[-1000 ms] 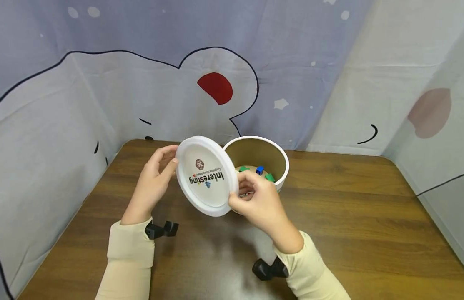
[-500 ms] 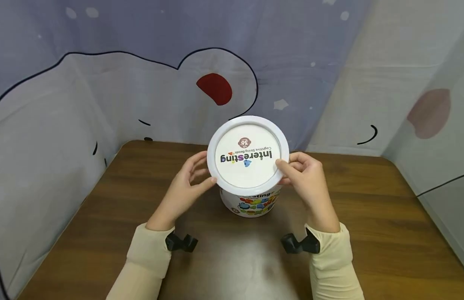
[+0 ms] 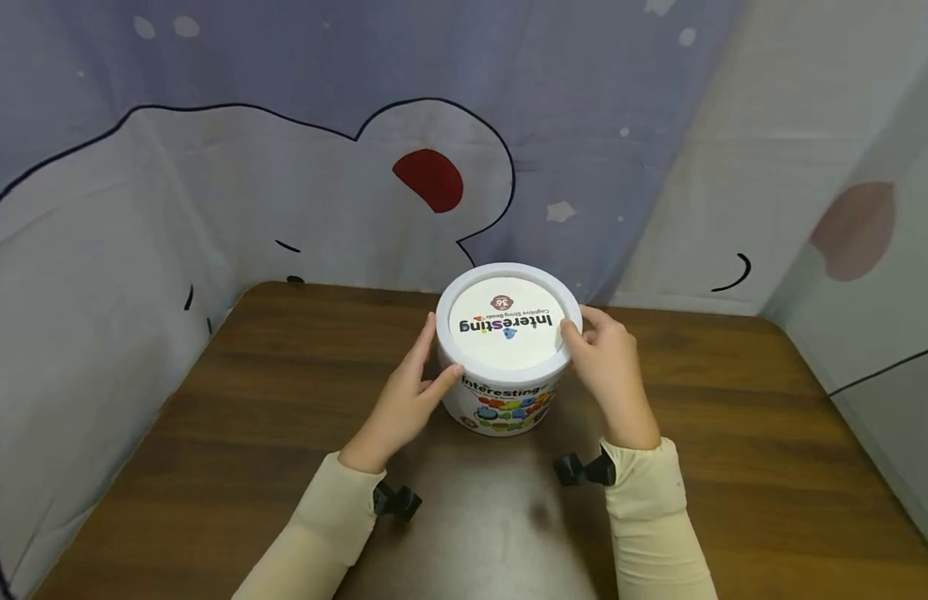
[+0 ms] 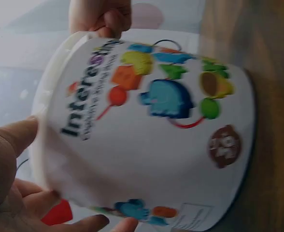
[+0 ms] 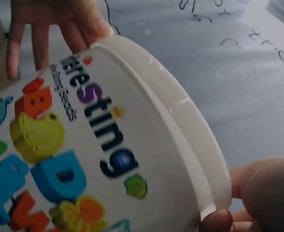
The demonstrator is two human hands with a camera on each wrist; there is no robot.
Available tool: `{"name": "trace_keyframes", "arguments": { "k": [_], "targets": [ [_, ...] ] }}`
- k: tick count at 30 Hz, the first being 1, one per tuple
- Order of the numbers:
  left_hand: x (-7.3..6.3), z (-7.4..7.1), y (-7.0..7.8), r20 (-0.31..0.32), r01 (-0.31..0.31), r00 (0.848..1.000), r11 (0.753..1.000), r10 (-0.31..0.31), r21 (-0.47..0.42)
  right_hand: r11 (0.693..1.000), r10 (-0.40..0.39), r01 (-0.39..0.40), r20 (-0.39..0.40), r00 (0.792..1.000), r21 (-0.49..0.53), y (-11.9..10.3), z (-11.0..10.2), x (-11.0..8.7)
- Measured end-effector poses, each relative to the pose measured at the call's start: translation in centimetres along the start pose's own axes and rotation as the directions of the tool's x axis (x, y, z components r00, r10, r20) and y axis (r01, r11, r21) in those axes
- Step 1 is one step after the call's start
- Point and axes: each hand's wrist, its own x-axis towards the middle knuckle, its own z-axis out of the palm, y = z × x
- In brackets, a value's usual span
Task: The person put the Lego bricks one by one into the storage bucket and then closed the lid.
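Note:
A white round tub [image 3: 501, 412] with a printed label of colourful beads stands on the table. Its white lid [image 3: 506, 350], lettered "Interesting", lies over the mouth, hiding the inside. At the tub's left side is my left hand [image 3: 399, 404], fingers spread and fairly straight, thumb touching the lid's rim. My right hand [image 3: 608, 367] pinches the lid's right edge, thumb on top and fingers curled below the rim. The left wrist view shows the tub's label [image 4: 168, 99] and the left thumb at the rim. In the right wrist view, the lid's rim [image 5: 180, 116] sits along the tub's top.
The brown wooden table [image 3: 734, 450] reaches back to a printed cloth backdrop [image 3: 321, 192], which also closes in the left and right sides. Black wrist mounts [image 3: 584, 471] sit at both cuffs.
The lid, held tilted left of the open tub with beads showing inside, has moved right and down onto the tub's mouth. Both hands moved with it; the left fingers slid down along the tub's side.

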Motion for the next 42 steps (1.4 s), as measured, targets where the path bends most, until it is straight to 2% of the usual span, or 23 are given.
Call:
{"name": "trace_keyframes", "arguments": {
  "k": [5,11,14,18,21,24,27,30,34,37,42],
  "targets": [
    [-0.1,0.4,-0.8,-0.02,-0.002,1.0,1.0,0.002,0.019,0.999,-0.003,0.005,0.038,0.999,-0.042,0.9,0.9,0.7],
    [0.2,-0.1,-1.2,-0.063,-0.054,0.996,0.998,0.056,0.035,0.995,-0.017,0.021,0.042,0.999,-0.101,1.1,0.8,1.1],
    [0.9,-0.5,-0.9,-0.092,-0.102,0.99,0.992,0.109,0.074,0.995,-0.033,0.034,0.011,0.999,-0.096,1.4,0.6,1.1],
    [3.0,-1.2,0.3,-0.093,-0.169,0.978,0.969,0.188,0.177,0.993,-0.113,0.113,-0.016,0.993,-0.038,1.3,0.5,1.8],
    [4.8,-1.5,1.2,-0.042,-0.205,0.974,0.945,0.223,0.256,0.976,-0.207,0.21,0.048,0.977,-0.058,0.5,0.8,2.7],
    [6.1,-1.5,1.4,0.053,-0.211,0.977,0.915,0.205,0.343,0.947,-0.266,0.293,0.188,0.945,-0.134,-0.3,1.4,3.6],
    [6.8,-1.3,1.1,0.145,-0.212,0.975,0.882,0.166,0.42,0.913,-0.268,0.346,0.321,0.908,-0.216,-0.6,2.0,4.3],
    [7.2,-1.1,0.9,0.187,-0.223,0.971,0.861,0.152,0.458,0.881,-0.255,0.379,0.392,0.884,-0.282,-0.5,2.2,4.7],
    [7.7,-0.9,0.9,0.226,-0.228,0.965,0.842,0.131,0.488,0.867,-0.242,0.385,0.409,0.88,-0.315,-0.2,2.2,5.0],
    [8.0,-1.0,0.9,0.257,-0.223,0.961,0.823,0.098,0.522,0.87,-0.225,0.374,0.414,0.882,-0.323,-0.1,2.4,5.2],
    [7.8,-1.3,0.5,0.256,-0.201,0.964,0.826,0.072,0.526,0.866,-0.189,0.355,0.426,0.885,-0.352,-0.3,3.1,5.2]
  ]
}}
